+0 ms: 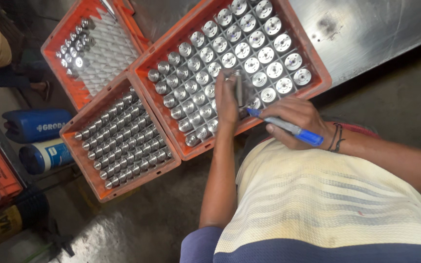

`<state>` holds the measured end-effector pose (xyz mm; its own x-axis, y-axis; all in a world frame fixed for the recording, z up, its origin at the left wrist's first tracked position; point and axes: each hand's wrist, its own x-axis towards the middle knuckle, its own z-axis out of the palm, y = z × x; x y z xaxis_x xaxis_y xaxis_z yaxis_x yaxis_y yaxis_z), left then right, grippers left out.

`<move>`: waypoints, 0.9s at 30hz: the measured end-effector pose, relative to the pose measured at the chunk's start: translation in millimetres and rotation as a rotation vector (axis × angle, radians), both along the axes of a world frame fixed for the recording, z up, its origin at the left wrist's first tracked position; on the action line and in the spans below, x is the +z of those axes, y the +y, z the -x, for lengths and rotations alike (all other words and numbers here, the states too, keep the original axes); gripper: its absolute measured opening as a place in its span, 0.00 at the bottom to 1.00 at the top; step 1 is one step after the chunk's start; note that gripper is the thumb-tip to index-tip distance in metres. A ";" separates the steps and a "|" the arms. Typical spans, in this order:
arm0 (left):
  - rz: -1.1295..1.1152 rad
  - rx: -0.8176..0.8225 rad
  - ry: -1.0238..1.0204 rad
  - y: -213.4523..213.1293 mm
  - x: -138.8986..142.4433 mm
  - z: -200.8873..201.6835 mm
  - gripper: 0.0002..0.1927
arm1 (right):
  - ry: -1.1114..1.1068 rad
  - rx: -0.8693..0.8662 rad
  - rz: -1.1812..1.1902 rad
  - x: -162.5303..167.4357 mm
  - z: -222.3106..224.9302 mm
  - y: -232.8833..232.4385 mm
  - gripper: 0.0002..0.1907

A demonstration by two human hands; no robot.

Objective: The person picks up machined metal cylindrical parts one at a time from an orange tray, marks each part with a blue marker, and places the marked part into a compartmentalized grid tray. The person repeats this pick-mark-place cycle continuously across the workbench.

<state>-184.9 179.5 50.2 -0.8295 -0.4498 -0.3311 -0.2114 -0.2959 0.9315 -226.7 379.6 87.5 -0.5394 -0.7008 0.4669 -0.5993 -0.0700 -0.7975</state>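
Note:
My left hand point(226, 100) holds a grey metal cylinder part point(239, 86) lifted over the big orange crate point(317, 68). That crate is divided into cells, each filled with an upright round metal part point(266, 54). My right hand point(296, 119) grips a blue marker pen point(288, 127), whose tip points at the part held in the left hand. Both hands hover above the crate's near edge.
A second orange crate point(86, 163) of slim metal pins lies to the left, and a third crate point(59, 34) stands behind it. Two blue canisters point(35, 124) lie on the floor at left. A metal sheet point(366, 29) sits at the upper right.

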 end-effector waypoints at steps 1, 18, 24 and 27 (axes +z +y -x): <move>0.377 -0.052 -0.137 -2.5 7.0 -0.2 0.18 | -0.014 -0.050 -0.002 1.5 2.3 1.4 0.10; 0.904 -0.215 -0.005 -40.9 20.7 33.7 0.23 | -0.079 -0.158 -0.020 10.0 25.9 17.5 0.11; -0.215 -0.036 0.101 -2.8 -3.8 15.3 0.24 | 0.186 0.077 0.022 8.5 32.7 8.0 0.11; -0.268 0.064 0.066 23.7 -15.6 16.5 0.22 | -0.013 -0.048 0.000 7.3 34.3 9.0 0.10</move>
